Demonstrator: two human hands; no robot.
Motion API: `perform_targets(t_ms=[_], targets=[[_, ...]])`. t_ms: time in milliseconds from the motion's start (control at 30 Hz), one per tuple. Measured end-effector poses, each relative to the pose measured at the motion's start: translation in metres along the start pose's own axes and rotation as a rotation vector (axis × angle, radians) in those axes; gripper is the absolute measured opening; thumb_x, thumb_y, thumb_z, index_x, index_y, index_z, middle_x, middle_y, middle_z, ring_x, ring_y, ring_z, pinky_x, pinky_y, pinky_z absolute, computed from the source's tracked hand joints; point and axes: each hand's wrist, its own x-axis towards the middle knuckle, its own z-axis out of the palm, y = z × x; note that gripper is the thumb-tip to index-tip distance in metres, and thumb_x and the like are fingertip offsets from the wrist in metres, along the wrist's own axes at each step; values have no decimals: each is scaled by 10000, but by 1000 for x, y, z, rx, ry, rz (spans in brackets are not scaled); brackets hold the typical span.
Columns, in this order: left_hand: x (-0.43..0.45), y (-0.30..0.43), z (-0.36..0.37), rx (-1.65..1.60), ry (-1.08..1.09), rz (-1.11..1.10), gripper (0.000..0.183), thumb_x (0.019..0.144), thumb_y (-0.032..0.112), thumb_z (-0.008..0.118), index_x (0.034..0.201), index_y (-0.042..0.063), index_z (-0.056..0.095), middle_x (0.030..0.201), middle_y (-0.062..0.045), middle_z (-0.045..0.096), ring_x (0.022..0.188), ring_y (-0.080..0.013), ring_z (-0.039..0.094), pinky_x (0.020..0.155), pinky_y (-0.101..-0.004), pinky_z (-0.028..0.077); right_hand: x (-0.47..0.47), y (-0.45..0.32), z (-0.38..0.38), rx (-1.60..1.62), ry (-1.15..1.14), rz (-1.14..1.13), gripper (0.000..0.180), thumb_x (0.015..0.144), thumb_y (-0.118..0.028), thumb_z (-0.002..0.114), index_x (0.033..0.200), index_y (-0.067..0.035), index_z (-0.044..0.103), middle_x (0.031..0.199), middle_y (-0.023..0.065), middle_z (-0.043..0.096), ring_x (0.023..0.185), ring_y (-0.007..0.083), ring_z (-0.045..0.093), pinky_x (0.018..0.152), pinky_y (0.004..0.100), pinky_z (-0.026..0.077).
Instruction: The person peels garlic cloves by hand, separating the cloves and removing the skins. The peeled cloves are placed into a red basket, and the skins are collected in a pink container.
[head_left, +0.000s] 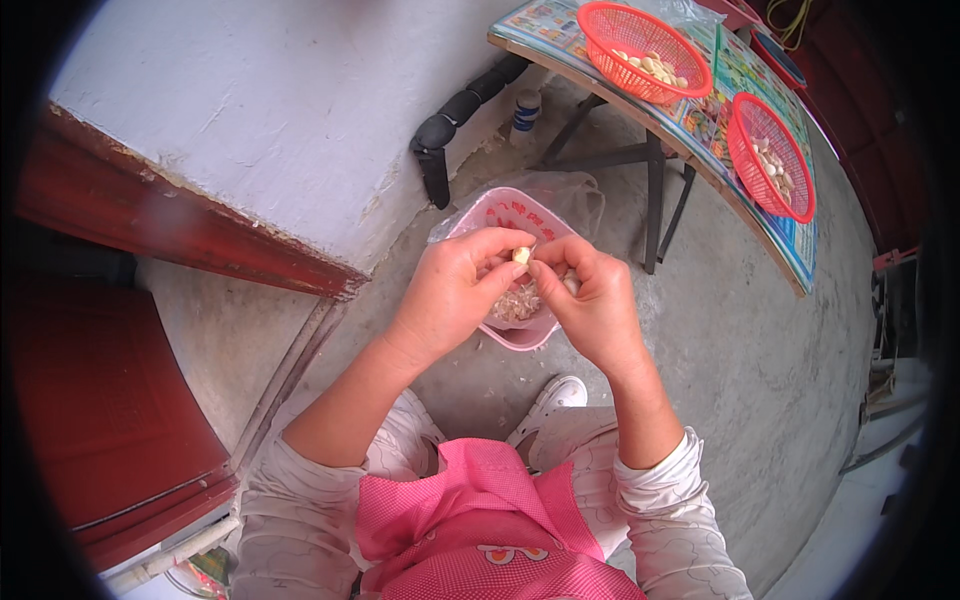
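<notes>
A pale, partly peeled garlic clove (521, 256) is pinched between the thumb and forefinger of my left hand (448, 289). The fingertips of my right hand (590, 300) grip at the clove's right edge. Something whitish shows beneath my right hand's curled fingers; whether it is garlic held there or lying lower, I cannot tell. Both hands are above a pink plastic bin (519, 343) lined with a clear plastic bag (581, 196). Loose garlic skins (517, 302) lie inside it, partly hidden by my hands.
To the upper right stands a table (750, 196) with a printed cover. On it, one red mesh basket (600, 60) holds peeled cloves, another basket (795, 146) garlic. Dark folding legs (654, 202) reach the floor. A wall (247, 135) and red door frame (187, 217) border the left.
</notes>
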Motion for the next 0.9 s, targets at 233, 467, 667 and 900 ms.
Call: perform_targets(t_ms=[233,467,667,900], targets=[[1,5,-3,-111,-94,-110,286,903,42,591,1176,-41,576,1065,-99,637,902,-122,621,791,-256,526,-1,6,1,-38,39,-6,103,811,-115,667,869,-36,635,736,120,656,635,226,648,574,317,492],[4,3,-1,-214,-7,-88,215,872,26,619,1081,-24,607,936,-84,671,860,-118,645,747,-247,529,1,3,1,-12,87,-44,108,817,-108,677,894,-40,646,750,103,659,626,195,627,580,302,490],[2,14,2,74,27,7,217,836,20,662,1044,-20,612,925,-72,666,828,-108,636,750,-244,514,1,4,-1,-47,65,-62,118,806,-116,688,896,-52,646,746,100,654,624,214,627,576,301,485],[2,17,2,179,-20,51,196,830,7,666,1021,-14,628,938,-49,660,831,-94,624,753,-238,505,0,3,-3,-63,49,-45,108,797,-116,686,878,-62,640,733,94,651,605,215,621,559,306,481]])
